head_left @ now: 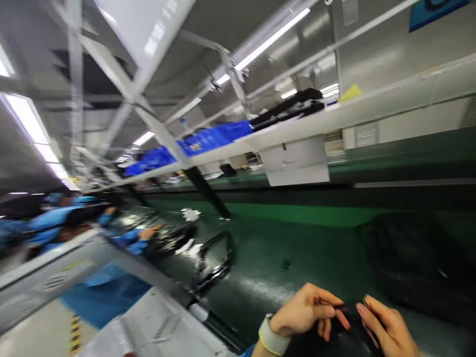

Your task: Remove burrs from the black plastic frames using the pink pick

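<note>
My left hand (pixel 303 312), with a pale band around its wrist, is closed in a pinch on the edge of a thin black piece (pixel 351 339). Opposite it, my right hand (pixel 388 325) pinches the same dark piece between thumb and fingers. Blur and low contrast hide what kind of thing this is. Both hands are low at the right of the view, over the dark green work surface (pixel 267 263). Left of them on that surface lies a glossy black frame-shaped part (pixel 215 263).
A large dark bundle (pixel 412 258) lies at the right. Farther left, co-workers in blue (pixel 70 218) sit along the bench, one person's hand (pixel 150 232) on shiny black material (pixel 173 238). A shelf (pixel 290 129) carries blue bins (pixel 215 136). A grey-white panel (pixel 148 322) stands at lower left.
</note>
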Demonstrator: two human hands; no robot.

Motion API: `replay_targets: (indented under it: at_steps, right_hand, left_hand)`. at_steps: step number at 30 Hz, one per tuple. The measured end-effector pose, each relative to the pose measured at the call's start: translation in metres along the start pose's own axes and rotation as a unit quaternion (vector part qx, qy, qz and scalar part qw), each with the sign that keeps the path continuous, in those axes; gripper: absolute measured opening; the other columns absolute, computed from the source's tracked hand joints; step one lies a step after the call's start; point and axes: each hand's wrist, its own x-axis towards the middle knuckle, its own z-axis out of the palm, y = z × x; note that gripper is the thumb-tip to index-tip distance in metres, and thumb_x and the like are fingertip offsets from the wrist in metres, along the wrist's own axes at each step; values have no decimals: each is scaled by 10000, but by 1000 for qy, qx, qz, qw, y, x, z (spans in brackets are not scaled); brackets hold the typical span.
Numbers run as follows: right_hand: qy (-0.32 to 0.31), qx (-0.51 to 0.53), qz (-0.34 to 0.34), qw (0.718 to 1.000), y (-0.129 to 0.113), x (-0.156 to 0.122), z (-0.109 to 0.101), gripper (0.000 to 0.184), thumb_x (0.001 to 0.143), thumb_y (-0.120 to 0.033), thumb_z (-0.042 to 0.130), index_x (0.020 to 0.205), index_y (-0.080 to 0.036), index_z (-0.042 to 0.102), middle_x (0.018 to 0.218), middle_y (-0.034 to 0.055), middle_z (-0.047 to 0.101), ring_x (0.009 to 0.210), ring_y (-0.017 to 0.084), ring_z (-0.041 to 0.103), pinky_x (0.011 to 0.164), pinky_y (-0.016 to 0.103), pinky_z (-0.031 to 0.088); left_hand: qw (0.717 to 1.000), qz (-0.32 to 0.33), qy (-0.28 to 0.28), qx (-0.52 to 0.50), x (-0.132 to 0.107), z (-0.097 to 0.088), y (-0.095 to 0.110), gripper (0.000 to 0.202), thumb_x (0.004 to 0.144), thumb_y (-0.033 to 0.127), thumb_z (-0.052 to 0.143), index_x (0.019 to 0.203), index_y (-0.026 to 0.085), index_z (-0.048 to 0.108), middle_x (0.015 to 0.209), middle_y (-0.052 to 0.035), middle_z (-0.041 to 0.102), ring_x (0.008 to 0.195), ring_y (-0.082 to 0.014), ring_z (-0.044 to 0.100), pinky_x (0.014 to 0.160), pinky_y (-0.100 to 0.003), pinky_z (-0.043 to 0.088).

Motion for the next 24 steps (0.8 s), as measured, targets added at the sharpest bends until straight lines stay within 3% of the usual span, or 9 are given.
replay_targets:
  at_steps: [2,4,8,11,14,18,21,24]
  right_hand:
    - [-22,-33,53,998,-1,-3,-9,526,1018,-655,598,683,-256,526,584,-39,456,510,170,463,487,314,373]
    - [-32,-47,54,997,-6,-1,-12,535,1063,-637,512,694,-250,499,586,-40,454,523,161,463,526,313,360]
    - [-30,-68,38,997,-19,1,-11,541,1093,-619,437,710,-245,514,576,-44,462,510,153,477,548,309,364]
    - [-42,-61,43,996,-26,3,-13,549,1090,-627,437,709,-242,530,559,-43,465,506,157,489,550,311,360]
    - [-20,-16,81,996,-34,6,-17,558,1060,-649,503,682,-240,512,559,-45,466,505,149,457,547,311,342]
    - [-8,73,118,990,-49,10,-19,555,1030,-663,553,674,-242,497,527,-52,440,515,144,388,572,315,336]
    - [-22,120,127,984,-60,11,-19,549,1014,-669,569,673,-249,475,508,-61,404,510,142,348,566,319,309]
    - [-30,128,130,983,-70,9,-20,566,1001,-695,570,665,-251,474,527,-56,409,512,143,349,564,327,292]
  left_hand:
    - [1000,1,-2,2,12,1,4,639,823,681,771,1064,90,788,921,-139,815,446,-77,538,440,-215,332]
    - [1000,-2,14,17,20,4,9,548,836,636,778,958,101,790,796,-91,795,400,-66,484,409,-210,287]
    - [996,-9,70,57,36,19,15,482,806,576,826,653,144,677,482,31,589,372,-53,385,407,-203,235]
    - [995,-6,69,70,42,25,21,555,789,611,825,553,162,599,415,49,493,380,-55,383,433,-211,246]
    - [999,13,16,39,38,21,31,493,866,585,751,673,134,703,450,36,543,378,-44,353,443,-208,248]
    - [997,3,-78,-11,25,9,50,429,926,529,697,966,108,775,681,-24,710,369,-39,420,390,-193,247]
    - [993,-14,-112,-33,16,8,63,359,937,456,669,1052,125,749,695,7,668,386,-46,461,392,-186,261]
    - [995,-14,-98,-17,11,14,73,223,891,328,613,955,140,714,610,69,533,394,-38,338,413,-198,220]
